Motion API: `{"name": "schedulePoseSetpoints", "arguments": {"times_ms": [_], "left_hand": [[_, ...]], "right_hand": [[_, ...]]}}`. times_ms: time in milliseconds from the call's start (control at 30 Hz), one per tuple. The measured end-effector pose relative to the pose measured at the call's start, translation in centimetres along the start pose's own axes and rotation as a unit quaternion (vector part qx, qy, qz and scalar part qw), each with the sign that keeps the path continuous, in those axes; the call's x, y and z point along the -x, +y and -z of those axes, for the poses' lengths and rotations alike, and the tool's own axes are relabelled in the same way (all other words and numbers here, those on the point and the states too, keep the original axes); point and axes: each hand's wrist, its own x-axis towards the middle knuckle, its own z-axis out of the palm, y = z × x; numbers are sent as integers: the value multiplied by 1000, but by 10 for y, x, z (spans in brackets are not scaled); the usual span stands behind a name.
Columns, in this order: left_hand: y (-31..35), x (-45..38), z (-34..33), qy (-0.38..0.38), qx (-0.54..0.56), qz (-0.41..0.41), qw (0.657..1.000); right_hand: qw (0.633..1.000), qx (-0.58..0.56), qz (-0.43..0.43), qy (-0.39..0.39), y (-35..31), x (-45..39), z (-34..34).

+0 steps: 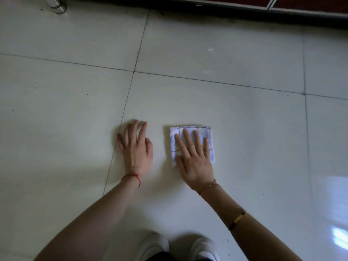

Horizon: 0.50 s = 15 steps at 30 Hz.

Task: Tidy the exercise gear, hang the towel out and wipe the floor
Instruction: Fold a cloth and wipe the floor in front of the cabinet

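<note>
The right hand (pixel 194 162) lies flat on a small folded white cloth with thin dark grid lines (pixel 192 144), fingers straight and slightly spread, the palm's heel hanging off the near edge of the cloth onto the floor. It presses rather than grips; nothing is pinched. The cloth sits square on the pale glossy tiled floor (pixel 244 129), covered over most of its near half by the hand, with its far edge and right border showing beyond the fingertips.

Just to the left of that hand, apart from the cloth, the left hand (pixel 136 149) rests flat on the bare tile, fingers straight, apparently as a brace; a red string bracelet (pixel 131 177) circles its wrist. Nearer the body, below both hands, the toes of two white shoes (pixel 180 247) show.

The step in hand looks like wiping the floor. To do it well, the palm should sit more fully on the cloth so the fold does not slide out or open, pressure kept even, strokes overlapping across the tile and along the dark grout lines (pixel 124 110), where specks show. Far beyond the cloth runs a dark red skirting edge (pixel 244 4), with a metal leg (pixel 58 5) at far left
</note>
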Motion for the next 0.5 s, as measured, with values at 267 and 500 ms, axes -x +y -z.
{"name": "schedulePoseSetpoints", "arguments": {"times_ms": [267,500], "left_hand": [[71,-16,-23,-27,20,-86,996],[74,-17,-33,6,-17,-82,996]], "right_hand": [[979,0,-206,-6,80,-23,30],[994,3,-112,-16,72,-72,32]]}}
